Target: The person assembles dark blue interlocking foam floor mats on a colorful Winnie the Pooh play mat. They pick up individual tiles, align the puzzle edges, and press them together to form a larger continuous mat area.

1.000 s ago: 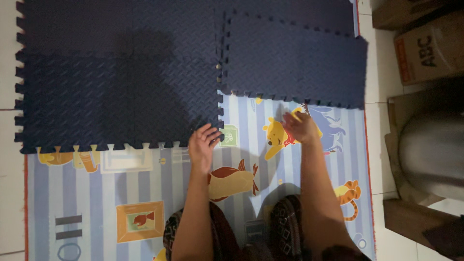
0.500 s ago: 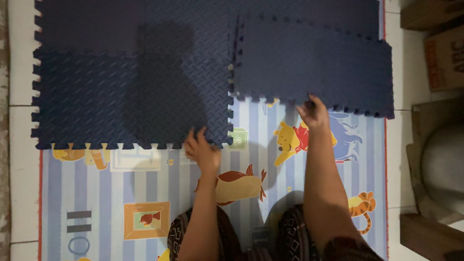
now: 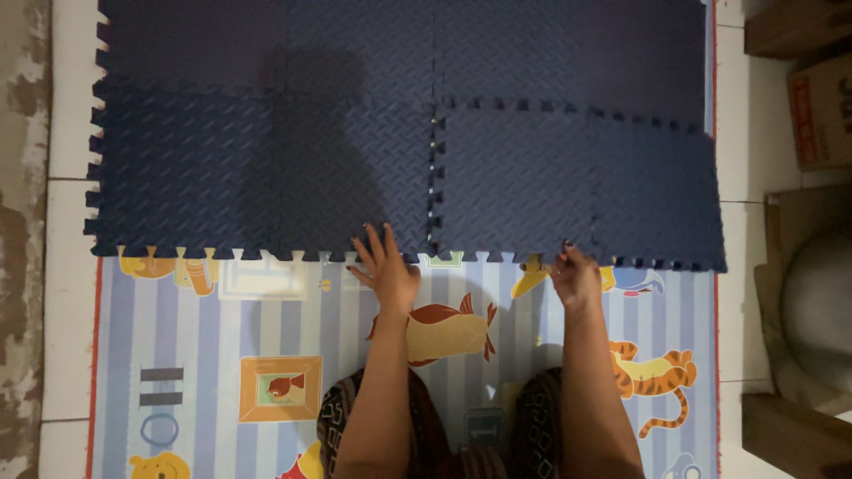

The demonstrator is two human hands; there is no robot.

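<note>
Having slid closer, right foam tile (image 3: 568, 182)

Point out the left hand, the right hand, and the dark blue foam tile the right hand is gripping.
left hand (image 3: 384, 270), head view, back of the hand.
right hand (image 3: 575, 277), head view, back of the hand.
dark blue foam tile (image 3: 568, 182), head view, middle of its textured top.

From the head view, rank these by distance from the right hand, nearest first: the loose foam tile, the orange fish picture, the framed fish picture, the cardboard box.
1. Loose foam tile, under the right hand.
2. Orange fish picture, left.
3. Framed fish picture and cardboard box, opposite sides, too close to call.
</note>
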